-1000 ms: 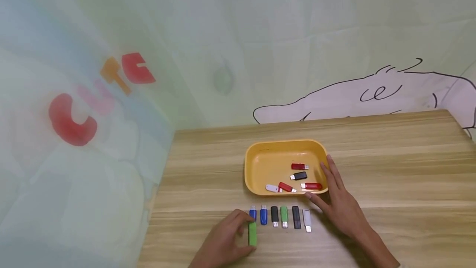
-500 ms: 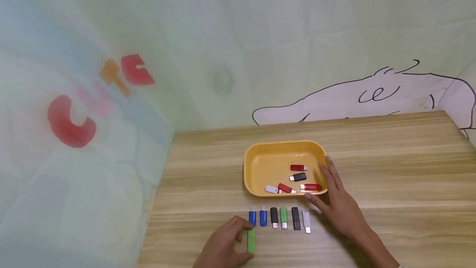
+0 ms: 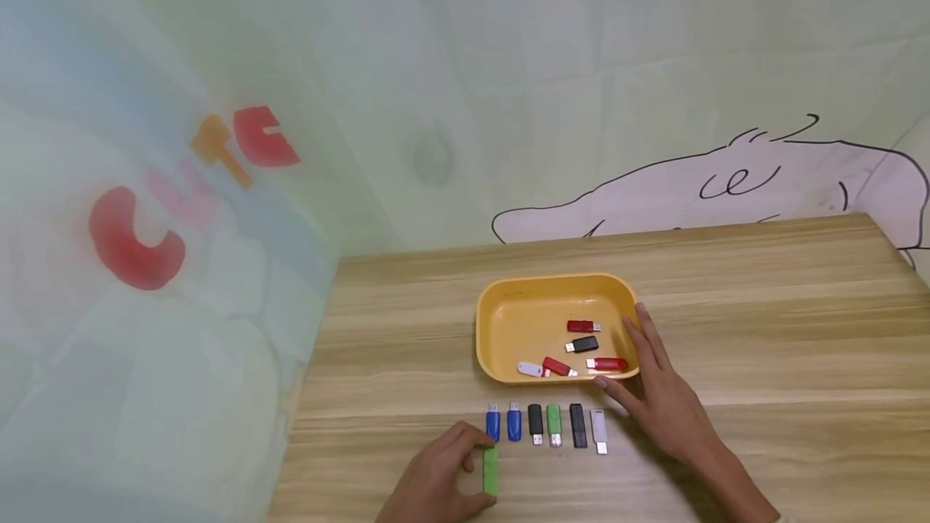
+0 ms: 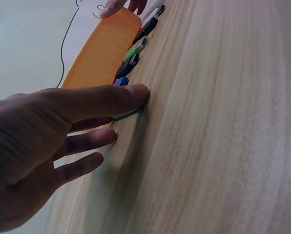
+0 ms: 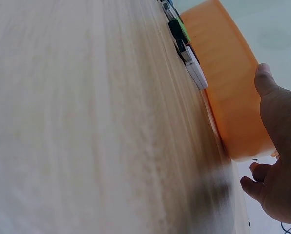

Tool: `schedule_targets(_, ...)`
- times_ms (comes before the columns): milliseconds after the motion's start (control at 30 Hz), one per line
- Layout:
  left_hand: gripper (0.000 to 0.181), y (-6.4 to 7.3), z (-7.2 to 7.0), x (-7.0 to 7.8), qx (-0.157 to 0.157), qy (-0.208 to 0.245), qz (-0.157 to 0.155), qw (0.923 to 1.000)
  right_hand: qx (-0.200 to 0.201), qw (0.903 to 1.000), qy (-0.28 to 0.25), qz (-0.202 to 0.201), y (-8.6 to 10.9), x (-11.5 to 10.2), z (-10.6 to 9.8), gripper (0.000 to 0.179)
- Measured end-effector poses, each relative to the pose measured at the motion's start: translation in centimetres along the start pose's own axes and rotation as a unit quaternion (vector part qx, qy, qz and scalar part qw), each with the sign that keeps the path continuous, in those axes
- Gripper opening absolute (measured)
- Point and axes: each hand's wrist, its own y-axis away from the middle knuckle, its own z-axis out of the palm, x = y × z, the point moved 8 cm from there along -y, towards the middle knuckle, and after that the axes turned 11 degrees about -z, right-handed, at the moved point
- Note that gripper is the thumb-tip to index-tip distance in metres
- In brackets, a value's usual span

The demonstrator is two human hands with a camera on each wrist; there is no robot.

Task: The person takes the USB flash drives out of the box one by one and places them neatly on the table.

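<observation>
My left hand (image 3: pixel 438 476) pinches a green USB stick (image 3: pixel 491 470) lengthwise between thumb and forefinger; no plug shows on it. It lies just in front of the leftmost of two blue USB sticks (image 3: pixel 492 426), in line with it. In the left wrist view, the left thumb (image 4: pixel 131 95) hides most of the green stick. My right hand (image 3: pixel 672 414) rests at the front right corner of a yellow plastic tray (image 3: pixel 501 285), its thumb at the front rim and its fingers along the right side. The right wrist view shows the right thumb (image 5: pixel 265 78) at the rim.
A row along the tray's front also has a black USB stick (image 3: pixel 535 420), a green one (image 3: pixel 555 420), a longer black one (image 3: pixel 578 426) and a grey one (image 3: pixel 599 426). Inside the tray lie several red, black and white sticks. A printed curtain (image 3: pixel 465 103) hangs behind the wooden table (image 3: pixel 763 305).
Over the first half second my left hand slid the green USB stick slightly nearer to me, uncovering the leftmost blue one. Since then it has stayed still. The right hand and tray have not moved.
</observation>
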Motion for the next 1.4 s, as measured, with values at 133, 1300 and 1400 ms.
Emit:
schedule_targets(133,0.059,0.1,0.1,0.0,-0.004,-0.001,0.001,1.0000,-0.002,1.0000,0.000,0.002,0.0,0.0,0.1,0.101)
schedule_targets(1300,0.044,-4.4,-7.5,7.2,0.163,-0.116,0.071,0.9772,-0.001,1.0000,-0.001,0.004,0.0,0.0,0.0,0.101)
schedule_targets(1400,0.045,-5.1,-7.8,7.9,0.162,-0.126,0.076,0.9758,-0.001,1.0000,-0.001,0.003,0.0,0.2,0.1,0.101)
